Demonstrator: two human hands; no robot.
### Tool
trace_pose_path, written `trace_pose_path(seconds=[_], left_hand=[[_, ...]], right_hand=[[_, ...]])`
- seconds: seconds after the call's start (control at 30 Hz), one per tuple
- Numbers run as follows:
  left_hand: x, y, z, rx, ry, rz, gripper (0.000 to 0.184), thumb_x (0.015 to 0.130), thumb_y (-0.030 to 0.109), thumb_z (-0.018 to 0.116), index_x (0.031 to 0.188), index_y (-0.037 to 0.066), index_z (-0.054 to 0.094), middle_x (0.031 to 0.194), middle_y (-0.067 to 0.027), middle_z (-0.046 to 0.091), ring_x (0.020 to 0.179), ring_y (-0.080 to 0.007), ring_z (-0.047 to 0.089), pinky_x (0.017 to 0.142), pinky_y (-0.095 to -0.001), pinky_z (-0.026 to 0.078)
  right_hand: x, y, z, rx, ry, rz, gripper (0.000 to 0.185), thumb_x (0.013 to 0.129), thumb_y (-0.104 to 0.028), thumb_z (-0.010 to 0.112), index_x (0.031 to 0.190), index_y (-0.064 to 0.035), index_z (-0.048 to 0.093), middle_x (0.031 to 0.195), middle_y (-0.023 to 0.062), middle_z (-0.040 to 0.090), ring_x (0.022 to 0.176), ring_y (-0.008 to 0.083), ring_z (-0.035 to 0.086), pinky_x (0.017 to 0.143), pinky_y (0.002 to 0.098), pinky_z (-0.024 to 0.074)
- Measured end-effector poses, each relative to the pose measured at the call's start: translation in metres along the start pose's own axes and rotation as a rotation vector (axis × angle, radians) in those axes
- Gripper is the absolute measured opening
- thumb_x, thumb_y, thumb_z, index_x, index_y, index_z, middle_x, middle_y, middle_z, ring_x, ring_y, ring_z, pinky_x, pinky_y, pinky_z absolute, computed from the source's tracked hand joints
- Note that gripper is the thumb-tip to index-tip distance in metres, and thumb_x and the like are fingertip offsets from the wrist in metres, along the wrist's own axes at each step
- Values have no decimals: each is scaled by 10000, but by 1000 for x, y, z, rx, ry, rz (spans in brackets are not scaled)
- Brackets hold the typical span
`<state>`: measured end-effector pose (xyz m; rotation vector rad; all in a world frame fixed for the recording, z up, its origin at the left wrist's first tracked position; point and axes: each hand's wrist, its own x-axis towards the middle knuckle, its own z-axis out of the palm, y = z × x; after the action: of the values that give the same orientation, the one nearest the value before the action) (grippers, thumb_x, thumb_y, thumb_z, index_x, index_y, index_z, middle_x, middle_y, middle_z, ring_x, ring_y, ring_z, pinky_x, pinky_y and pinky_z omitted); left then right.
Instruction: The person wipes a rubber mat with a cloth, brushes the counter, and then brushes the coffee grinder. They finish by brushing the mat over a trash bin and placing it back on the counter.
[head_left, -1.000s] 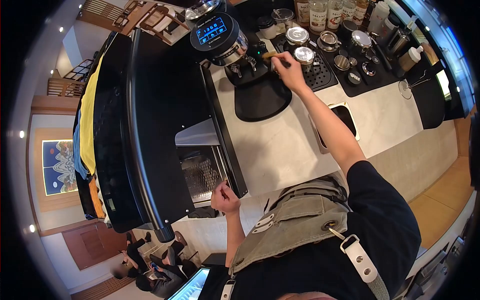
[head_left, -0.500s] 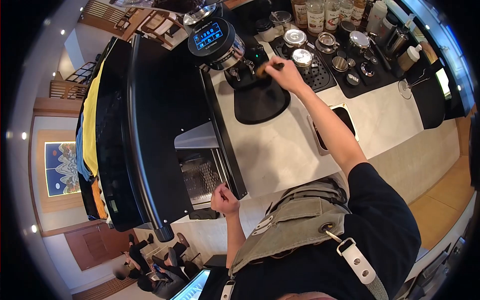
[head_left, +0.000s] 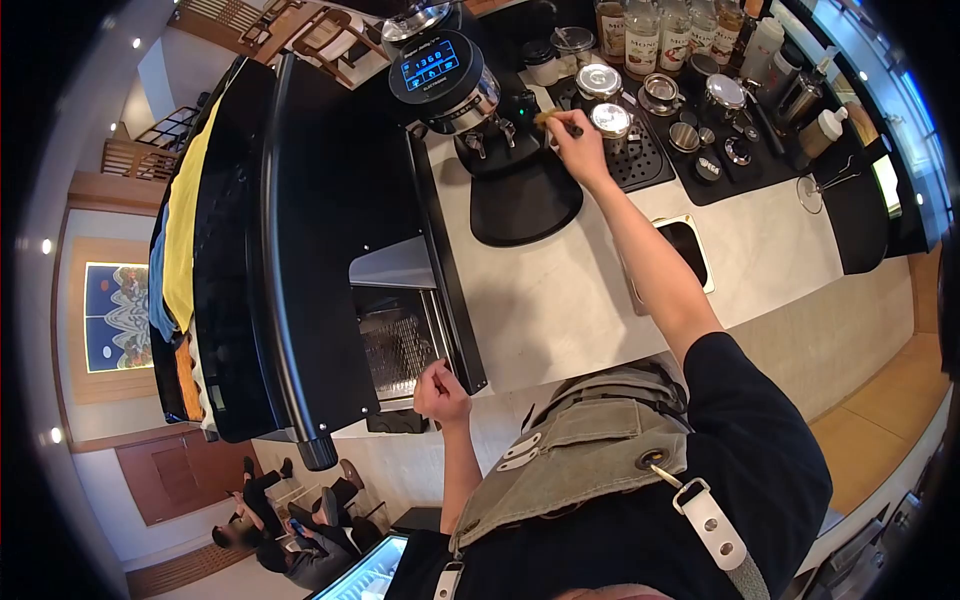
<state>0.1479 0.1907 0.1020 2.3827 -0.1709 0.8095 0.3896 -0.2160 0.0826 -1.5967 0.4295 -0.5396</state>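
My right hand (head_left: 582, 155) is closed around the dark handle of a small brush (head_left: 547, 119). Its tan bristles are beside the right side of the coffee grinder (head_left: 462, 105), whose lit screen faces up. Below the grinder's spouts lies a black mat (head_left: 525, 208). At the front of the espresso machine (head_left: 335, 200), my left hand (head_left: 441, 392) is loosely curled by the edge of the metal drip tray (head_left: 395, 345). I see nothing between its fingers.
Lidded metal pitchers (head_left: 611, 121) stand on a perforated black tray (head_left: 645, 165) right of the brush. Further right, a dark mat (head_left: 735, 175) carries several coffee tools. Syrup bottles (head_left: 642, 45) line the back. A rectangular metal container (head_left: 690, 255) sits under my right forearm.
My right hand has drawn the brush a little to the right and upward, away from the grinder's spouts. My left hand stays curled by the drip tray. The whole view has shifted slightly.
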Motion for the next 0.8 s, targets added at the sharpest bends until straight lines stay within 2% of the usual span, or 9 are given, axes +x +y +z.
trace_pose_path(seconds=[0.1,0.17,0.3,0.4,0.43,0.5,0.6,0.7,0.8], left_hand=[[1,3,-1,26,-2,16,186,982,137,623,919,6,739,657,-41,615,530,-131,492,496,-284,371],[4,-1,1,33,7,25,184,982,139,626,920,8,740,658,-43,617,530,-133,496,496,-286,373],[0,1,-1,10,5,0,179,977,142,637,918,9,741,657,-47,622,530,-134,504,496,-288,377],[2,5,-1,13,9,-25,142,930,98,644,893,12,750,641,-83,632,523,-210,552,497,-334,421],[2,6,-1,13,-1,-28,142,932,98,644,895,11,750,642,-83,631,524,-209,552,497,-334,421],[3,6,-3,15,-21,-32,144,934,98,643,899,10,751,644,-82,630,524,-207,551,498,-333,420],[2,-1,2,15,38,55,148,939,99,641,903,10,753,637,-78,622,523,-205,544,498,-332,416],[3,4,-2,24,-15,15,151,943,101,639,902,11,754,628,-75,612,523,-208,536,501,-335,415],[-2,-3,-2,25,-28,-18,154,944,103,640,899,11,753,622,-69,601,523,-208,528,501,-337,412]], right_hand=[[-4,-1,-4,-142,-129,187,335,894,-333,650,868,-6,715,663,130,704,670,262,713,684,371,539],[-13,-34,-26,38,-211,221,343,870,-330,641,761,-13,712,564,94,647,542,182,638,564,317,490],[2,-77,-30,444,-4,100,208,959,-282,659,912,-81,677,632,3,603,530,101,537,538,252,423],[27,-76,-5,580,65,-84,215,945,-287,648,1006,-81,653,698,39,655,604,105,602,554,262,449],[24,-73,1,467,-9,-57,230,934,-294,646,943,-66,679,668,40,667,605,114,625,571,273,477],[36,-47,-9,-359,-522,24,265,912,-303,657,873,-44,699,633,44,676,616,117,654,599,281,505],[25,-49,-22,-188,-223,-47,301,888,-315,670,809,-27,704,600,48,675,627,111,672,621,286,523],[25,-71,-21,374,-74,-44,269,953,-282,640,936,-18,686,676,50,692,600,118,638,571,262,476],[27,-82,-7,509,-228,-90,255,970,-270,635,953,-18,676,681,40,676,576,117,614,549,254,457]])
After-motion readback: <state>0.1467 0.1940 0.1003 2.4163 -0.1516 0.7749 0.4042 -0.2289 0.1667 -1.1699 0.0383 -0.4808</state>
